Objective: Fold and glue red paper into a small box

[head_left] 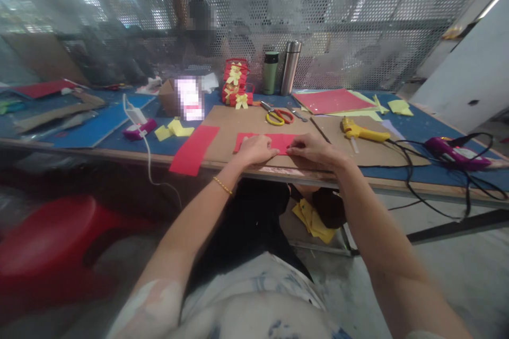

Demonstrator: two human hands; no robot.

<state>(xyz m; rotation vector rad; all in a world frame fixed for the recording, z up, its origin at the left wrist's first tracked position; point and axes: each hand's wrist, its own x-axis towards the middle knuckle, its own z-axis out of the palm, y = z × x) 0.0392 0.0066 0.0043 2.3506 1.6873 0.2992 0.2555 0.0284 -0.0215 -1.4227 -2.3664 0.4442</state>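
The red paper strip [281, 143] runs lengthwise left to right — left hand [256, 149] on top, grip unclear; right hand [310, 148] pinching its right end. The lit screen [189, 98] is blurred.

The left hand [255, 149] and right hand [311, 148] touch a red paper strip [281, 142]; scissors [274, 111] lie at its twelve o'clock, a yellow hot-glue gun [366, 133] at three.

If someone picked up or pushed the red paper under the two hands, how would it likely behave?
The red paper looks thin, so it would probably feel light and bend easily when lifted. Lying flat on the cardboard, it would likely slide rather than tip if pushed.
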